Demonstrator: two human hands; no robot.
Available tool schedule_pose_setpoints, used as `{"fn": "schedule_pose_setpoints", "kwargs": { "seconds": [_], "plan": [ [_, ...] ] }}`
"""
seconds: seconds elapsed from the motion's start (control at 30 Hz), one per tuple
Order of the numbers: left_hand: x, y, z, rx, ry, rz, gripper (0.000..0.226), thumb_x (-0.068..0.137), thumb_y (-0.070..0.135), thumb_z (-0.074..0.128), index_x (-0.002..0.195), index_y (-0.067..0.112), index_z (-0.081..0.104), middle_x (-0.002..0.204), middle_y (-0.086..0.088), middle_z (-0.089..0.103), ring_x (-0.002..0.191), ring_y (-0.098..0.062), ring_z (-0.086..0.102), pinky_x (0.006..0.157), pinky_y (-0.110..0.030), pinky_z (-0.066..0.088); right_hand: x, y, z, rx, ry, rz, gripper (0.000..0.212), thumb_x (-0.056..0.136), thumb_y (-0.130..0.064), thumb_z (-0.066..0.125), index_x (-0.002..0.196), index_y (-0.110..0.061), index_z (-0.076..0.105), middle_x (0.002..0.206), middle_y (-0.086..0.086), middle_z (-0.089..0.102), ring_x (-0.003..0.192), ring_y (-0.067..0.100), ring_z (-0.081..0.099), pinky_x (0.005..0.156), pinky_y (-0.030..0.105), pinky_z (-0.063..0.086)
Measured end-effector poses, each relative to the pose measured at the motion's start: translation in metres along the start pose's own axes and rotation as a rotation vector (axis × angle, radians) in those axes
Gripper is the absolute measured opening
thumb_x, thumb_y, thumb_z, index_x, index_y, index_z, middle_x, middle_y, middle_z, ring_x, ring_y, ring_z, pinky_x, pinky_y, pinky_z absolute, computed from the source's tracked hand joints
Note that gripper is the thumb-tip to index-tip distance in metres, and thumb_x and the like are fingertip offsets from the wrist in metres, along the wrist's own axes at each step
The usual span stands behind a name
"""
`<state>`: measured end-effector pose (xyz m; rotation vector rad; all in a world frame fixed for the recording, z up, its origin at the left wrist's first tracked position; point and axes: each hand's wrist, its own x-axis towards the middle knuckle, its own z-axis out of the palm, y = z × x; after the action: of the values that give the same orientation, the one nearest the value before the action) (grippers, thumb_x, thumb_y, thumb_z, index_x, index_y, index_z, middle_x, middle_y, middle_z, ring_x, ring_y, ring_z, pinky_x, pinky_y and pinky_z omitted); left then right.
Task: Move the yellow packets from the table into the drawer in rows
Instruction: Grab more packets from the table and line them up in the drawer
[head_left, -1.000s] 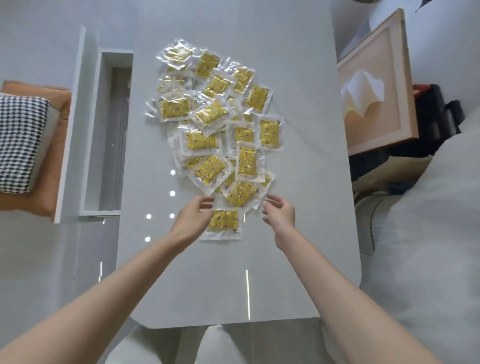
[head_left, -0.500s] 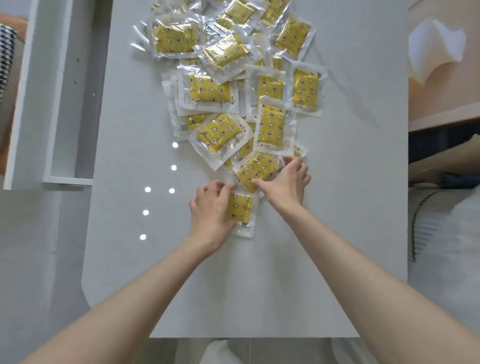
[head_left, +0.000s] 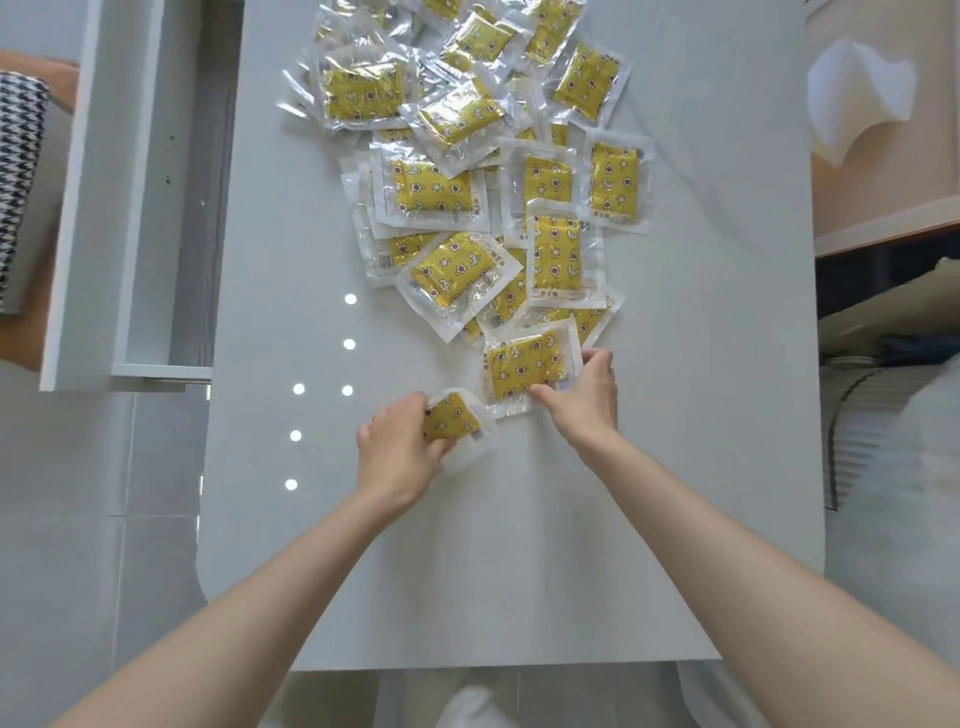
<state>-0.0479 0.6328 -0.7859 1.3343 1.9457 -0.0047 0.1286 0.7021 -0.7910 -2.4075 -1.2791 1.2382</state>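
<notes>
Several yellow packets (head_left: 457, 192) in clear wrappers lie heaped and overlapping on the white table (head_left: 675, 415). My left hand (head_left: 397, 449) grips the nearest packet (head_left: 452, 418) at the heap's near end, fingers curled over its left edge. My right hand (head_left: 584, 397) pinches a second packet (head_left: 524, 366) by its right and lower edge, just right of the first. The open white drawer (head_left: 150, 208) sticks out at the table's left side; no packets show inside it.
A houndstooth cushion (head_left: 18, 176) on an orange seat lies left of the drawer. A pale framed board (head_left: 883, 130) and dark shelving stand to the right. Bright light spots (head_left: 322, 389) dot the table between drawer and heap.
Both hands came down onto the heap's near end. The left hand took hold of the nearest packet and drew it left. The right hand gripped the packet beside it.
</notes>
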Motion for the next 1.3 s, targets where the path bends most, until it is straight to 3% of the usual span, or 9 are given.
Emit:
{"fn": "schedule_pose_setpoints", "kwargs": {
  "seconds": [0.17,0.3,0.43,0.77,0.87,1.0,1.13,1.23,1.3],
  "plan": [
    [0.008,0.005,-0.040,-0.418,0.037,-0.075,0.019,0.090,0.024,0.060,0.095,0.008,0.052,0.088,-0.002,0.061,0.079,-0.021,0.058,0.068,-0.031,0.044,-0.006,0.006,0.003,0.304,-0.003,0.152,0.010,0.081,-0.018,0.071,0.088,-0.016,0.064,0.080,-0.002,0.062,0.079,0.020,0.056,0.069,0.025,0.045],
    [0.034,0.025,-0.072,-0.674,0.058,-0.096,0.016,0.090,0.025,0.062,0.103,0.016,0.058,0.099,-0.001,0.067,0.093,-0.019,0.066,0.085,-0.039,0.055,-0.011,0.001,0.000,0.774,0.005,0.319,0.010,0.087,-0.013,0.067,0.080,-0.018,0.061,0.087,0.001,0.064,0.078,0.014,0.059,0.070,0.024,0.050],
    [0.075,0.048,-0.088,-0.608,0.041,-0.033,0.024,0.090,0.027,0.063,0.109,0.013,0.059,0.102,-0.002,0.067,0.095,-0.021,0.066,0.086,-0.040,0.055,-0.009,-0.011,-0.006,0.968,0.039,0.293,0.013,0.091,-0.008,0.061,0.086,-0.020,0.063,0.095,0.001,0.068,0.085,0.015,0.065,0.077,0.027,0.054],
    [0.112,0.071,-0.056,0.064,0.142,0.047,0.038,0.083,0.046,0.065,0.101,0.012,0.063,0.138,-0.010,0.030,0.132,-0.029,0.027,0.109,-0.042,0.026,0.025,-0.001,-0.011,0.830,0.084,0.345,0.004,0.091,-0.016,0.061,0.093,-0.016,0.057,0.108,0.011,0.066,0.107,0.030,0.064,0.096,0.049,0.050],
    [0.107,0.071,-0.051,0.074,0.179,0.059,0.038,0.083,0.045,0.065,0.105,0.015,0.064,0.140,-0.009,0.032,0.131,-0.029,0.028,0.108,-0.042,0.024,0.021,0.003,-0.009,0.738,0.061,0.308,0.046,0.075,-0.013,0.079,0.109,-0.013,0.048,0.108,0.004,0.064,0.101,0.022,0.064,0.093,0.038,0.052],
    [0.102,0.076,-0.049,0.068,0.208,0.072,0.033,0.082,0.044,0.067,0.102,0.017,0.066,0.135,-0.010,0.034,0.128,-0.029,0.029,0.107,-0.039,0.020,0.013,0.004,-0.005,0.563,0.079,0.242,0.065,0.066,-0.008,0.084,0.107,-0.015,0.034,0.105,0.001,0.055,0.094,0.019,0.058,0.081,0.028,0.046],
    [0.087,0.074,-0.045,0.113,0.240,0.109,0.023,0.087,0.038,0.061,0.097,0.018,0.061,0.127,-0.008,0.046,0.118,-0.028,0.037,0.097,-0.039,0.024,0.012,0.007,-0.005,0.635,0.086,0.319,0.052,0.070,-0.007,0.082,0.109,-0.011,0.048,0.106,0.004,0.061,0.098,0.021,0.061,0.084,0.031,0.051],
    [0.072,0.067,-0.052,0.030,0.210,0.099,0.019,0.087,0.037,0.061,0.085,0.019,0.055,0.098,-0.001,0.055,0.105,-0.026,0.045,0.086,-0.038,0.027,0.005,0.007,-0.010,0.724,0.029,0.292,0.036,0.076,0.000,0.076,0.109,-0.003,0.063,0.103,0.010,0.068,0.090,0.022,0.066,0.075,0.027,0.054],
    [0.061,0.059,-0.055,-0.125,0.153,0.093,0.019,0.084,0.032,0.066,0.083,0.016,0.056,0.088,0.000,0.058,0.096,-0.026,0.054,0.083,-0.037,0.035,-0.003,0.008,-0.014,0.770,-0.007,0.278,0.026,0.079,0.001,0.073,0.104,-0.003,0.066,0.105,0.014,0.070,0.089,0.023,0.066,0.083,0.034,0.056]
  ]
}}
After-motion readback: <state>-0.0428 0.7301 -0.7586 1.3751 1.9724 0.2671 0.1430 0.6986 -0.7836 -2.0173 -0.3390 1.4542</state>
